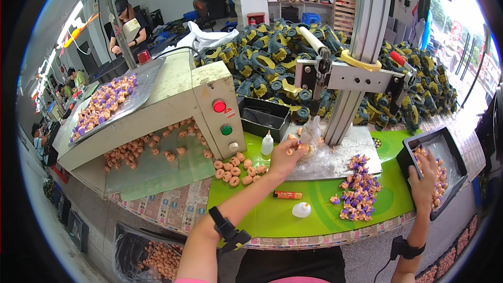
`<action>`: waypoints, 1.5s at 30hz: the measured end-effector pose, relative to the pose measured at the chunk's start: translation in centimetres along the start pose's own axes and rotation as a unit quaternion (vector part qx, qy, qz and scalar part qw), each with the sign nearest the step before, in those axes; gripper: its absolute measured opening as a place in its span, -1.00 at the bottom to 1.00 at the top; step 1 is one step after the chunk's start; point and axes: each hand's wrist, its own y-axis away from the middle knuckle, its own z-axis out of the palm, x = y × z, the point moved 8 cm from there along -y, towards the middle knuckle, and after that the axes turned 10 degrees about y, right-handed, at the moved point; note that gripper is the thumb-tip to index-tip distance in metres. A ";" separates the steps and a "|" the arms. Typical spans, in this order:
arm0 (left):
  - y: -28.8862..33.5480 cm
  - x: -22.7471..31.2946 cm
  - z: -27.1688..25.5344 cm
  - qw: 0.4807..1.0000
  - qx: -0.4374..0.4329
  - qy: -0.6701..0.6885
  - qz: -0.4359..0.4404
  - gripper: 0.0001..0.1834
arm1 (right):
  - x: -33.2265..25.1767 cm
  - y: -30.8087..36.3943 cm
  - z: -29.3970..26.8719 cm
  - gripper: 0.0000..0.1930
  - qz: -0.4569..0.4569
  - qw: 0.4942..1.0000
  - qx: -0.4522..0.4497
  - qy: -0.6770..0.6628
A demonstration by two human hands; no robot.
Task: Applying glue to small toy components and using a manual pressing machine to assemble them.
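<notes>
My left hand [288,158] is closed in a pinch at the base of the bench press, on what looks like a small peach-coloured plastic part [299,148]. Crumpled clear plastic film [314,153] lies around its fingertips, under the press tool [315,99]. At the far right, my right hand [423,181] reaches over the near rim of a black tray [457,170] with its fingers stretched out. Small peach-coloured pieces [437,178] lie in that tray, partly covered by the hand. Nothing shows in its fingers.
Purple-and-peach parts [359,191] lie on the green mat [251,217], beside round peach pieces [236,170], two white squeeze bottles [267,144] and an orange tube [287,195]. A beige machine [209,86] stands left. Behind are heaped grey-and-yellow toy parts [272,47].
</notes>
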 end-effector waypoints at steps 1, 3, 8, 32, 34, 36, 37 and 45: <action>-1.0 0.4 -1.0 0.988 0.021 -0.083 0.132 -0.72 | -2.4 -0.4 -0.1 -0.63 -0.005 1.000 0.000 -0.005; -1.0 1.0 0.0 0.952 0.036 -0.160 0.259 -0.72 | -7.6 -0.7 0.0 -0.65 -0.099 0.983 -0.058 -0.142; 0.1 1.3 0.4 0.947 0.051 -0.155 0.275 -0.70 | -16.6 -2.5 -1.4 -0.68 -0.182 0.950 -0.034 -0.253; -1.6 -1.3 -0.9 0.939 0.119 -0.142 0.290 -0.82 | -27.2 -1.5 -5.9 -0.70 -0.445 0.811 0.151 -0.347; 0.4 -0.8 -1.8 0.991 0.056 -0.034 0.117 -0.73 | -27.5 0.6 -7.4 -0.79 -0.375 0.857 0.152 -0.319; 3.2 -2.7 -3.1 0.987 -0.005 0.142 -0.069 -0.55 | -26.0 2.3 -6.4 -0.77 -0.291 0.869 0.180 -0.356; 4.9 -2.4 -3.4 0.980 -0.006 0.178 -0.087 -0.56 | -22.1 2.7 -1.9 -0.70 -0.146 0.917 0.114 -0.352; 17.7 -2.2 -4.2 0.936 -0.086 0.307 -0.149 -0.63 | -23.2 13.7 5.6 -0.48 -0.158 0.918 -0.144 -0.334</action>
